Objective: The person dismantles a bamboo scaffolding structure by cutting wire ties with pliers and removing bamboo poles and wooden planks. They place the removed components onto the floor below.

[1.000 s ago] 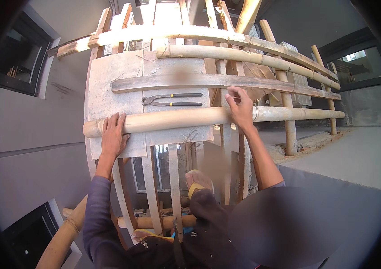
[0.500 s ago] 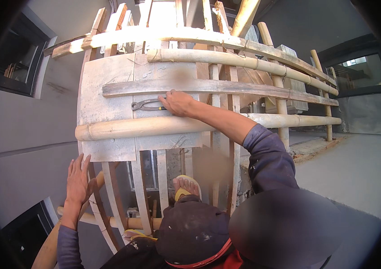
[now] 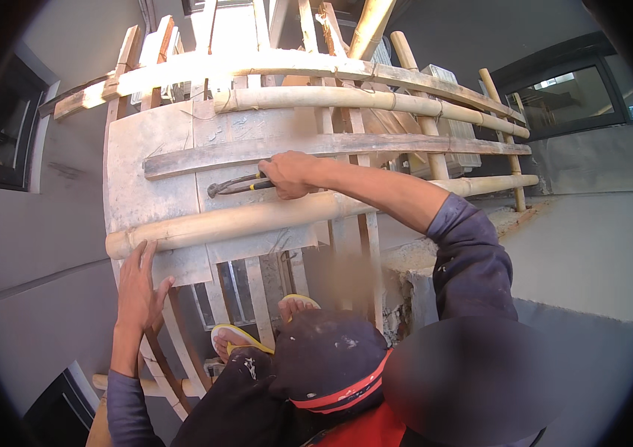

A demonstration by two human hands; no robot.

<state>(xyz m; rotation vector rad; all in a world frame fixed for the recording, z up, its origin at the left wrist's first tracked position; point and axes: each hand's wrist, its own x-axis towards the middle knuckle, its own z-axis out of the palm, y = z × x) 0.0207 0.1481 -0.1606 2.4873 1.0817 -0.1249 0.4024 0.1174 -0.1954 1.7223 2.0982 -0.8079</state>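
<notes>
Pincer pliers [image 3: 227, 186] with black and yellow handles are held by the handles in my right hand [image 3: 291, 174], just below a weathered wooden batten [image 3: 197, 162] that lies across pale boards [image 3: 140, 139]. My left hand [image 3: 140, 287] has its fingers spread at the near left edge of the boards, fingertips at the end of a thick bamboo pole [image 3: 162, 232]. This pole runs across the boards beneath my right wrist.
A bamboo railing [image 3: 465, 112] with several uprights extends to the right over a concrete ledge [image 3: 577, 246]. Wooden slats [image 3: 261, 294] with gaps lie below, around my sandalled feet [image 3: 226, 339]. Grey walls [image 3: 48, 261] and dark-framed windows [image 3: 5, 119] flank both sides.
My right hand has moved left and closed on the pliers that were lying on the boards. My left hand lifted off the bamboo pole, moved left and down, then rose slightly to the pole's end.
</notes>
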